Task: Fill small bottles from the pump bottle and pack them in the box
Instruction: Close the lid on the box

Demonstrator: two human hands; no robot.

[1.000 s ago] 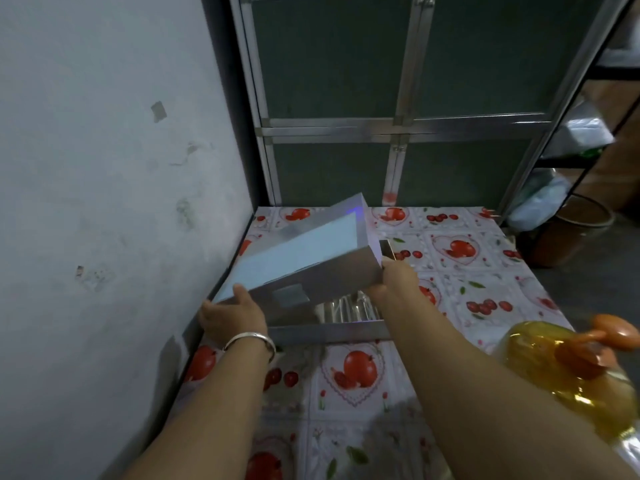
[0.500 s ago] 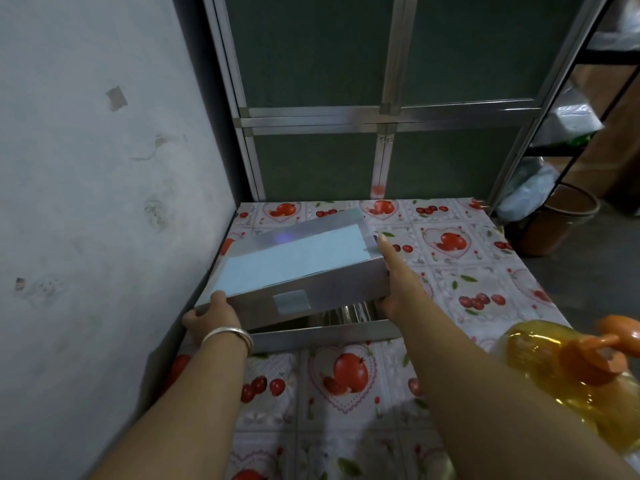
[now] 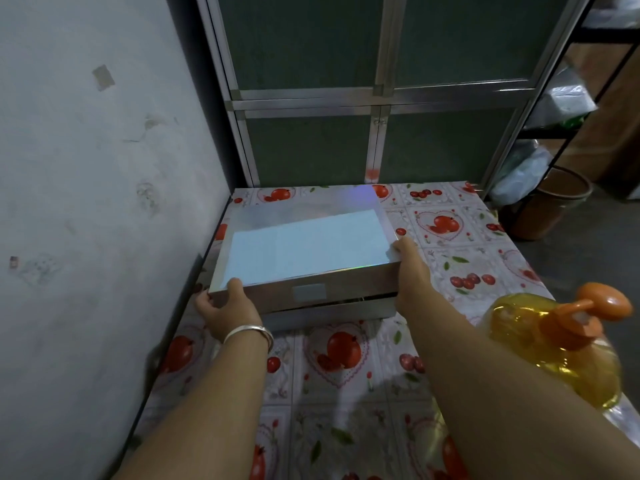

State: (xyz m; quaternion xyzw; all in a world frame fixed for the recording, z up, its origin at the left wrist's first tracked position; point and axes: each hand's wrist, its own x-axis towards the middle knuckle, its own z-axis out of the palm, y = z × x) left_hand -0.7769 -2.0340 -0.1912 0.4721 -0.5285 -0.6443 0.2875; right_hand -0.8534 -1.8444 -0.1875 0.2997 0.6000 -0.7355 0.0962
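Both hands grasp silver box lid (image 3: 304,247): left hand (image 3: 227,306) at 7 o'clock corner, right hand (image 3: 410,268) at 4 o'clock. Risk: skewed lid jams on box base (image 3: 329,311) (right gap open).

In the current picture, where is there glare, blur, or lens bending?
Head view: dim room; a bluish-violet glare sits on the box lid at its far edge; the pump bottle at the right edge is soft and blurred; the metal door frame leans and spreads from wide-angle distortion.

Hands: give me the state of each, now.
Left hand: grips the box lid at its near left corner.
Right hand: holds the lid's right end.
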